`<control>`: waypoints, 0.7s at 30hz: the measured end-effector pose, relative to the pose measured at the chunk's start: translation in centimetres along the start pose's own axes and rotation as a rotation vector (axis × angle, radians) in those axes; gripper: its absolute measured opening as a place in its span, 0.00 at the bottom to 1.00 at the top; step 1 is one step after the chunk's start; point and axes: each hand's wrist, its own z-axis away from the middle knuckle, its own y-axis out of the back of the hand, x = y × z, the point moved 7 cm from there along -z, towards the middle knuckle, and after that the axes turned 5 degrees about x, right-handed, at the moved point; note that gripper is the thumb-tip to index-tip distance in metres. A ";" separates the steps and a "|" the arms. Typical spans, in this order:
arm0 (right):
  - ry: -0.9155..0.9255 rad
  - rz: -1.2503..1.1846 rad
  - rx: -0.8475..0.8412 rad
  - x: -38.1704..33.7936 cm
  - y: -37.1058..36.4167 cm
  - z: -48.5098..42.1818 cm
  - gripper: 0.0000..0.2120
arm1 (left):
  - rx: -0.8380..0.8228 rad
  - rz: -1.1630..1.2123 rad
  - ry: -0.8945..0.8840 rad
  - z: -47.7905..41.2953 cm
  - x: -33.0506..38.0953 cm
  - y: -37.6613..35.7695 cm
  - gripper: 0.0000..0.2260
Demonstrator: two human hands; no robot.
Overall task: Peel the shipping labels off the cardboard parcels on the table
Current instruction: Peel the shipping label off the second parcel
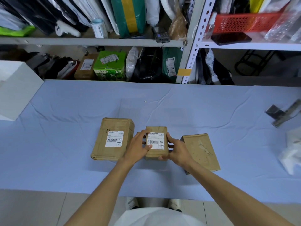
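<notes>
Three cardboard parcels lie on the blue-covered table (pixel 65 136). The small middle parcel (pixel 156 154) carries a white shipping label (pixel 156 141). My left hand (pixel 136 148) grips its left side, thumb resting on the label's lower left corner. My right hand (pixel 176 150) clasps its right side and front corner. The larger left parcel (pixel 112 138) lies flat with its own white label (pixel 115 138) intact. The right parcel (pixel 201 151) shows a bare top with torn paper traces and no label.
A white box (pixel 14 88) stands at the table's left end. A metal tool (pixel 283 114) and crumpled white paper (pixel 291 154) lie at the right edge. Shelves packed with bags and parcels (pixel 109 66) rise behind the table.
</notes>
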 end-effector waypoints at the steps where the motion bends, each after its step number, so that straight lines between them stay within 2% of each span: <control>1: -0.002 0.000 0.000 0.0 0.0 0.0 0.49 | -0.003 0.005 0.006 -0.1 0.0 0.0 0.22; 6: -0.015 -0.002 0.000 0.0 0.0 0.0 0.51 | -0.013 0.025 0.024 -0.2 -0.1 0.0 0.16; 13: -0.018 0.000 -0.002 0.0 -0.1 0.0 0.52 | 0.035 0.066 0.007 0.8 -0.5 -0.1 0.23; 21: -0.021 -0.015 -0.001 -0.1 0.0 0.1 0.52 | 0.045 0.011 -0.024 0.8 -0.4 -0.5 0.20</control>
